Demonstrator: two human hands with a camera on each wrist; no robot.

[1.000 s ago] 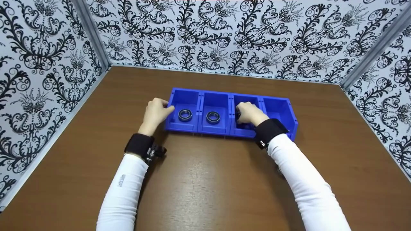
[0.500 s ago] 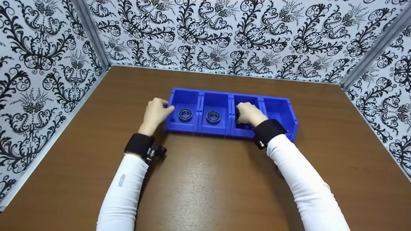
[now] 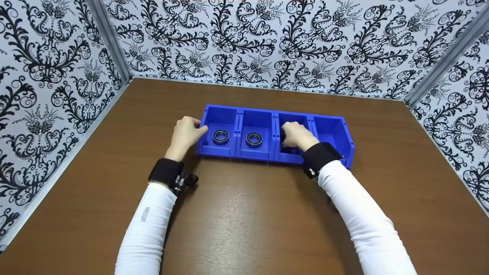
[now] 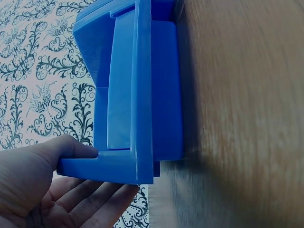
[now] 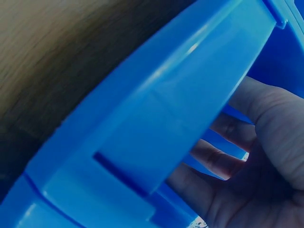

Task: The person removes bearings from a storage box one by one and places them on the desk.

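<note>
A blue plastic bin (image 3: 254, 154) with several compartments in a row stands on the table. My left hand (image 3: 185, 133) grips its left end wall; the left wrist view shows the thumb (image 4: 71, 146) on the inner side and the fingers (image 4: 102, 202) against the outer side. One ball bearing (image 3: 214, 138) lies flat in the leftmost compartment, another ball bearing (image 3: 247, 141) in the compartment beside it. Inside the third compartment, my right hand (image 3: 296, 135) pinches a dark ring like the bearings, mostly covered by the hand. In the right wrist view the front wall (image 5: 156, 118) hides the fingertips.
The rightmost compartment (image 3: 329, 128) shows a bare blue floor. Brown tabletop (image 3: 229, 214) stretches in front of the bin. Patterned wall panels (image 3: 259, 42) with grey metal corner posts (image 3: 110, 42) stand behind and at both sides. Black straps with cameras circle both wrists.
</note>
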